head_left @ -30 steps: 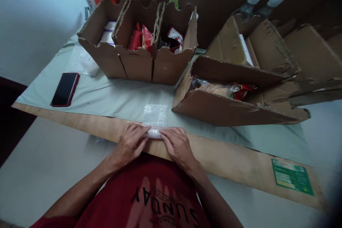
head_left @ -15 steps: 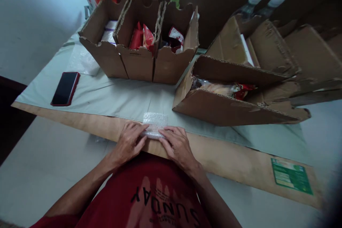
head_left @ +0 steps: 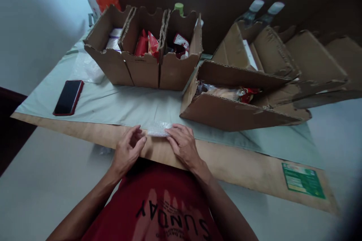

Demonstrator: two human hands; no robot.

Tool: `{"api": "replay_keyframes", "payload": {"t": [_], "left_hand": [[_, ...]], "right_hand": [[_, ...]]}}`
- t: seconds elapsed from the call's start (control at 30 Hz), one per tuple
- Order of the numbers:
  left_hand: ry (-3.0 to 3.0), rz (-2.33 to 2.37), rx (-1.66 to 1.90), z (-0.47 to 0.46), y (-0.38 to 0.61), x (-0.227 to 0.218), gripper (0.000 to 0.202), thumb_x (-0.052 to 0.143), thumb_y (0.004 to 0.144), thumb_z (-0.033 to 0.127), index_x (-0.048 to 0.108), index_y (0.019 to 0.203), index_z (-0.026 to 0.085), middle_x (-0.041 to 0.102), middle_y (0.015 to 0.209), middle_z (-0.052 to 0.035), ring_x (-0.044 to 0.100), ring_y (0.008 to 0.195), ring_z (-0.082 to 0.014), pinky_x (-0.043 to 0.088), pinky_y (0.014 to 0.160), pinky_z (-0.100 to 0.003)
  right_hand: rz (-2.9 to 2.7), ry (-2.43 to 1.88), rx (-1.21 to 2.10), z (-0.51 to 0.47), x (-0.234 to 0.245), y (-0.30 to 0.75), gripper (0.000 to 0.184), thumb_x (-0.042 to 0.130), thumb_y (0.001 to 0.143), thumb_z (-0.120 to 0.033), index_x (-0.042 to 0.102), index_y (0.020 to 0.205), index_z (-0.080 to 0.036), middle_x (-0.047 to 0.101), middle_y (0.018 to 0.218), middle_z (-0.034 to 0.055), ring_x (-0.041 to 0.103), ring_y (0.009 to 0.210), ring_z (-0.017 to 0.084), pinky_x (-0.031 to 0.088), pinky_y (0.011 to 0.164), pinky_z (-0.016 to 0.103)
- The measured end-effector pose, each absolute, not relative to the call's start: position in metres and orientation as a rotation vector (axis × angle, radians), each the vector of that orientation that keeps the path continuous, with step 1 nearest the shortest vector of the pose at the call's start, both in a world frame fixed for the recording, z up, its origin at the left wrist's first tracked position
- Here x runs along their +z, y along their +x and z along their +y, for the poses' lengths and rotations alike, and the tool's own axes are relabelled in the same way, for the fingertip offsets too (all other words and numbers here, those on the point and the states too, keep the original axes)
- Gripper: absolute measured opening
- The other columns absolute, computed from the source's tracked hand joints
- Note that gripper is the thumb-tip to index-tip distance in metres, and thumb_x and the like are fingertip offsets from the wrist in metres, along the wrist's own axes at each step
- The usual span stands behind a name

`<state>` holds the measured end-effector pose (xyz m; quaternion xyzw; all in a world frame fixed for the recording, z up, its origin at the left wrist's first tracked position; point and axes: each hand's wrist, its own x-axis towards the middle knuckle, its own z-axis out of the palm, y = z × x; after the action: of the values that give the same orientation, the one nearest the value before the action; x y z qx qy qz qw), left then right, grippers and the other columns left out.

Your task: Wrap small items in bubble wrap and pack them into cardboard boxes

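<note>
A small rolled piece of bubble wrap [head_left: 157,129] lies at the table's front edge, where the green cloth meets the bare wood. My right hand [head_left: 184,146] grips its right end, fingertips over the top and thumb at the near side. What the roll may hold inside is hidden. Just left of the wrap, my left hand [head_left: 128,151] hovers apart from it, fingers curved and spaced from the thumb, with nothing between them.
A phone [head_left: 68,98] lies at the left. Behind stand cardboard holders [head_left: 144,71] with red packets inside. Another cardboard box [head_left: 232,115] lies at the right, near my right hand. Two capped bottles [head_left: 256,7] stand at the back. A green label [head_left: 304,179] is on the wood strip.
My left hand has let go of the bubble wrap and drawn back to the left. The wrap's flat far part is now rolled up; my right hand stays on it.
</note>
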<state>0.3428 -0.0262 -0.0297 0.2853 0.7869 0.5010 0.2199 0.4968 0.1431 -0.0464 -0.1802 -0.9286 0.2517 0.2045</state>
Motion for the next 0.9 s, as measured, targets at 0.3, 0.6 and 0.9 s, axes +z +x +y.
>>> {"api": "replay_keyframes", "payload": {"t": [0.3, 0.6, 0.9], "left_hand": [[0.597, 1.616, 1.447, -0.020, 0.372, -0.028, 0.064, 0.078, 0.082, 0.037, 0.058, 0.141, 0.022, 0.076, 0.111, -0.0084, 0.075, 0.093, -0.0209, 0.062, 0.081, -0.031], [1.428, 1.427, 1.367, 0.021, 0.375, -0.008, 0.041, 0.068, 0.091, 0.048, 0.066, 0.127, 0.030, 0.073, 0.115, -0.0082, 0.071, 0.107, -0.0273, 0.061, 0.091, -0.038], [1.611, 1.959, 1.467, 0.093, 0.367, -0.007, 0.066, 0.064, 0.093, 0.025, 0.040, 0.154, 0.033, 0.055, 0.147, -0.0116, 0.060, 0.129, -0.0297, 0.055, 0.105, -0.049]], "right_hand": [[-2.346, -0.726, 1.309, 0.118, -0.016, 0.544, 0.046, 0.070, 0.087, -0.019, 0.064, 0.131, -0.025, 0.066, 0.137, 0.0091, 0.061, 0.126, 0.024, 0.050, 0.108, 0.043], [-2.276, -0.782, 1.188, 0.184, 0.068, 0.618, 0.014, 0.071, 0.091, -0.031, 0.074, 0.104, -0.028, 0.079, 0.095, -0.0004, 0.074, 0.085, 0.017, 0.059, 0.077, 0.027], [-2.654, -0.766, 0.111, 0.321, 0.181, 0.640, 0.035, 0.058, 0.095, -0.063, 0.078, 0.100, -0.034, 0.075, 0.087, 0.0033, 0.065, 0.069, 0.018, 0.045, 0.054, 0.036]]}}
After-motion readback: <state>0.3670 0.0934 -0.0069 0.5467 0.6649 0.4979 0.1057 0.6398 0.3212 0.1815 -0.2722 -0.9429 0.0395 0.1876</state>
